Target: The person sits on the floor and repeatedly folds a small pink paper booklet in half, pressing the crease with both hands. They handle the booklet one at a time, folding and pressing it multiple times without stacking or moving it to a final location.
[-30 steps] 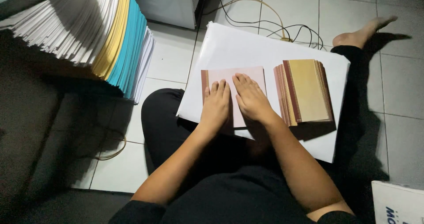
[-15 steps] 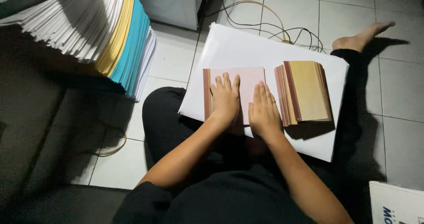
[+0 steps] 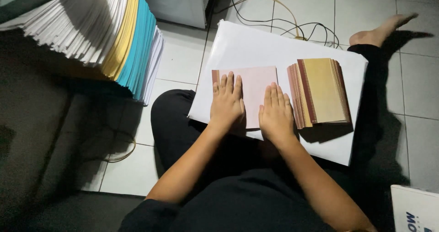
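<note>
- The person sits on the tiled floor (image 3: 183, 62) with a large white board (image 3: 256, 44) resting across the lap, and both hands are down flat on it.
- The left hand (image 3: 226, 101) lies palm-down, fingers straight and close together, on the left half of a pale pink sheet (image 3: 256, 83). It has hold of nothing; the grip is fully spread and only presses.
- The right hand (image 3: 275, 113) is likewise flat and spread, fingers pointing away from the body. It covers the sheet's lower right corner, and its heel comes over the near edge onto the white board.
- So the pink sheet sits directly beneath both palms, pinned rather than gripped. Its upper right part shows bare between and beyond the fingertips, and a thin brown strip runs along its left edge, just beside the left hand's little finger.
- Just to the right of the right hand, close but not touching as far as I can see, lies a stack of tan and brown sheets (image 3: 320, 92), fanned slightly at its left edge, also on the white board.
- Up on the left stands a tall pile of paper (image 3: 96, 26), mostly white with yellow and teal layers.
- Cables (image 3: 292, 24) trail over the tiles beyond the board, and a bare foot (image 3: 379, 30) rests at the far right.
</note>
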